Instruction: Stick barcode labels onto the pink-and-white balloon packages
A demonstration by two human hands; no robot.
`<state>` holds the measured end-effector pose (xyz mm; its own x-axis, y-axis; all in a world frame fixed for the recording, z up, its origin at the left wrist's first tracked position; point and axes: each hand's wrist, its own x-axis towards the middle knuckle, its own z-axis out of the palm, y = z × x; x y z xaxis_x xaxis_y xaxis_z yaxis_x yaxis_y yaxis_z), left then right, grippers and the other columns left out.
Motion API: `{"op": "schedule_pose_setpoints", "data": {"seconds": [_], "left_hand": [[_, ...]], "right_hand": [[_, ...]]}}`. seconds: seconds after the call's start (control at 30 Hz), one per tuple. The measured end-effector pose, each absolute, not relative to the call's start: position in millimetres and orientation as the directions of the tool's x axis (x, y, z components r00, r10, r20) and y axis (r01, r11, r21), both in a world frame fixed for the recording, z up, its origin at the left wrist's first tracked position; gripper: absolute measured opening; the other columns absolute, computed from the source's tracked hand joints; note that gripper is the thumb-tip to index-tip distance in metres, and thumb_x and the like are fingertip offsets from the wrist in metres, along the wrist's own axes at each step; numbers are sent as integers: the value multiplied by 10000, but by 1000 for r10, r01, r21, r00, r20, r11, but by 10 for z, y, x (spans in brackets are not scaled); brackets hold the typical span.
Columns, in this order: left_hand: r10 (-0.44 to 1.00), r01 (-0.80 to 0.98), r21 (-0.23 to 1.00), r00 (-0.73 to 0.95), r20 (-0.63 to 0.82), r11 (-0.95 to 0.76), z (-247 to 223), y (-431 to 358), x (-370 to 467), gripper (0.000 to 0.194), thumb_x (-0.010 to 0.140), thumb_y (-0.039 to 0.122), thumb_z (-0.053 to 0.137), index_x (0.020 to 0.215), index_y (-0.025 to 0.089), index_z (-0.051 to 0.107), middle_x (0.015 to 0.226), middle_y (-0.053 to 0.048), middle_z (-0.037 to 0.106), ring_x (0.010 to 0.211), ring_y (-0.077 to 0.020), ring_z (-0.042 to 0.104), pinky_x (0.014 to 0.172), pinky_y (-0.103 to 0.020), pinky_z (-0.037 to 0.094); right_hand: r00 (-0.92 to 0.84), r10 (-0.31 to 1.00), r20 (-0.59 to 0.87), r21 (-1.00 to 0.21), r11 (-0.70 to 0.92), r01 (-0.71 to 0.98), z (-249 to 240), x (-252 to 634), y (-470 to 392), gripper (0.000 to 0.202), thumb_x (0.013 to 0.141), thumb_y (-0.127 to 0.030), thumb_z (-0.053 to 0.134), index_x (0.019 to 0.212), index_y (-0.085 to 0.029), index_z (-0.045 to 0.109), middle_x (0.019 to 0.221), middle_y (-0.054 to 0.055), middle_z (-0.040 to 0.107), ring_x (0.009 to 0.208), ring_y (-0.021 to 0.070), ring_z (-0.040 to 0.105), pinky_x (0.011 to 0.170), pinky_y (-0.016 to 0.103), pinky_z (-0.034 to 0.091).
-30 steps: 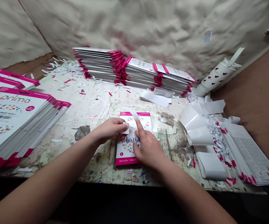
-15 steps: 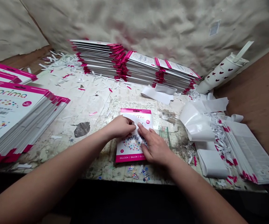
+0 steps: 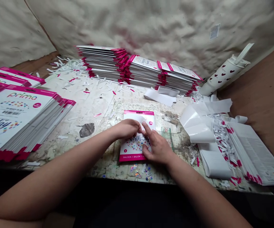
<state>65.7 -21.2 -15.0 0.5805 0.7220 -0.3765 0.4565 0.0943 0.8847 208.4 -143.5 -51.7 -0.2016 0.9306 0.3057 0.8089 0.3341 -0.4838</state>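
Centre of frame: left hand (image 3: 131, 127) curled closed, contents indiscernible; right hand (image 3: 158, 145) half-open, seemingly empty; best practice is steadying the flat white-and-pink printed card packet (image 3: 135, 147) squarely.

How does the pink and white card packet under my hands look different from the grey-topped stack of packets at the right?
The pink and white packet shows coloured dots and birthday lettering; the grey-topped stack shows mostly grey with fine print. The packet sits nearly straight in view; the stack slants, its layers staggered. Both have pink trim.
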Motion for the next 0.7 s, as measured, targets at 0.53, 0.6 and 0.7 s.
{"op": "schedule_pose_setpoints", "data": {"seconds": [0.53,0.6,0.7], "left_hand": [[716,699,158,670,195,-697,-497,-1071,476,519,863,420,445,1305,152,492,1413,-237,346,1270,-396,371,1001,-484,365],[727,702,189,652,217,-686,-488,-1077,468,506,855,404,466,1297,160,503,1466,-218,249,1272,-400,365,1002,-475,370],[729,693,225,644,234,-685,-492,-1102,463,487,861,386,463,1293,166,504,1512,-189,116,1279,-396,358,1011,-478,361]], "right_hand": [[137,961,-241,-970,-239,-38,-223,2344,-1039,283,679,-402,680,775,-191,517,646,-14,614,397,61,465,327,170,337],[26,911,-411,-909,-407,-89,-218,2342,-959,298,649,-388,699,725,-184,495,537,-46,576,319,34,380,295,153,264],[38,869,-494,-869,-494,-3,-220,2306,-900,245,668,-320,685,701,-180,487,488,-50,563,300,30,359,290,149,235]]}}
